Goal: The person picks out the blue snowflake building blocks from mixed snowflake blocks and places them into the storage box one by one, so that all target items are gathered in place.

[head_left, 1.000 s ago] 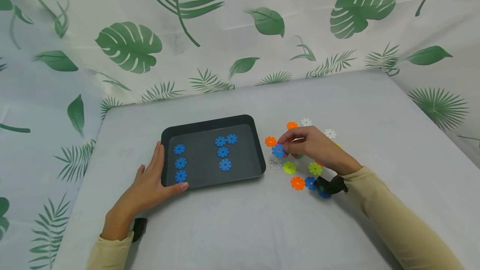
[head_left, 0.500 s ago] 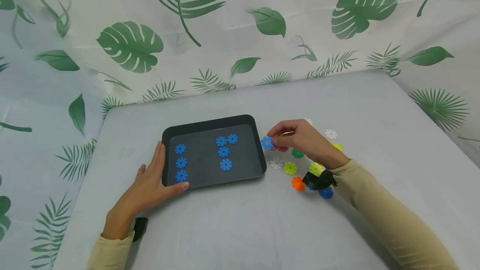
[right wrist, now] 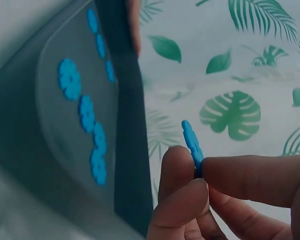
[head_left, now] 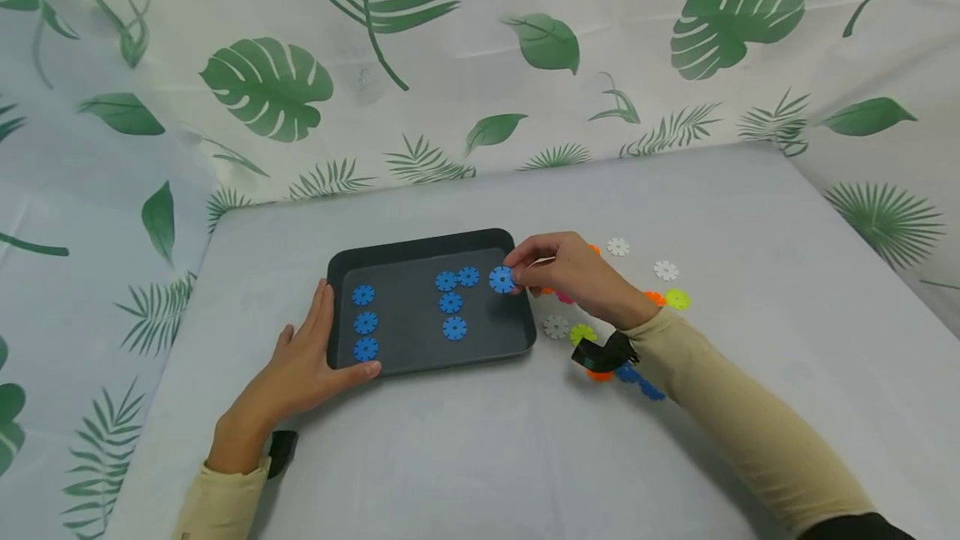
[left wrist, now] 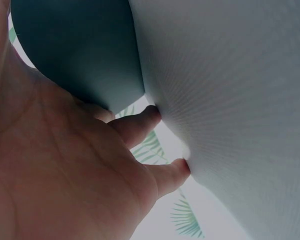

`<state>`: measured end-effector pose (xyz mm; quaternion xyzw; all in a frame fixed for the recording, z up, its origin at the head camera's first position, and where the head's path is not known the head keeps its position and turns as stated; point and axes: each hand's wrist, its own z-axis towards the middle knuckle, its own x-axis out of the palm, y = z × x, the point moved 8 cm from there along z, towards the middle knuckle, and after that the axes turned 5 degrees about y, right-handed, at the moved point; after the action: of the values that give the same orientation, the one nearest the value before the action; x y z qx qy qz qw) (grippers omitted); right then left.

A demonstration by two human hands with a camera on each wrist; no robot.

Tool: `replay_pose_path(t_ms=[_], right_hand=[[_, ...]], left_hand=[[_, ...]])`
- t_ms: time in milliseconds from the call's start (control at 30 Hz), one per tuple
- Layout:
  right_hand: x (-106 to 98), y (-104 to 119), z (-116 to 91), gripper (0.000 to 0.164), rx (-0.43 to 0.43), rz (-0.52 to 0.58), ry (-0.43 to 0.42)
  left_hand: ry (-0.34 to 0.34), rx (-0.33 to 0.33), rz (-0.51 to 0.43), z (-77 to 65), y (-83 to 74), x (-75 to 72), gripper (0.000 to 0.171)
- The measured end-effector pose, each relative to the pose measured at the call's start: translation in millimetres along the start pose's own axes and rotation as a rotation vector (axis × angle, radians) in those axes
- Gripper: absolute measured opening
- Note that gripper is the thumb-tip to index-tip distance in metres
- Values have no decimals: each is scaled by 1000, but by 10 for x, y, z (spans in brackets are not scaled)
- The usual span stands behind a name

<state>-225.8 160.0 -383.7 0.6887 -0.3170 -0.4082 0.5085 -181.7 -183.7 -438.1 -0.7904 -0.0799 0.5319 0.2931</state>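
Note:
My right hand pinches a blue notched plastic disc between thumb and fingertips, above the right side of the dark grey tray. The right wrist view has this disc edge-on between the fingertips. Inside the tray, three blue discs form a column at the left. Right of the middle, several more blue discs form a column with one set off to the right at its top. With fingers straight along the tray's left side and the thumb at its front edge, my left hand touches the tray.
Right of the tray lie loose discs: white, yellow-green, orange, pink and blue, some partly hidden by the right hand and wrist. A leaf-patterned cloth hangs behind the white-covered table.
My right hand has carried the blue disc leftward, from over the loose discs to above the tray's right side. The left hand stays at the tray's left corner.

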Motion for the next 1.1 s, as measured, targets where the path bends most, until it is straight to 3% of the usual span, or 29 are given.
replay_pose_path(t_ms=[233, 1100], right_hand=[[170, 110, 144, 16, -38, 57, 21], [591, 282, 561, 15, -91, 87, 100]], left_hand=[[-3, 5, -4, -5, -2, 6, 138], [-5, 3, -1, -8, -21, -8, 137]])
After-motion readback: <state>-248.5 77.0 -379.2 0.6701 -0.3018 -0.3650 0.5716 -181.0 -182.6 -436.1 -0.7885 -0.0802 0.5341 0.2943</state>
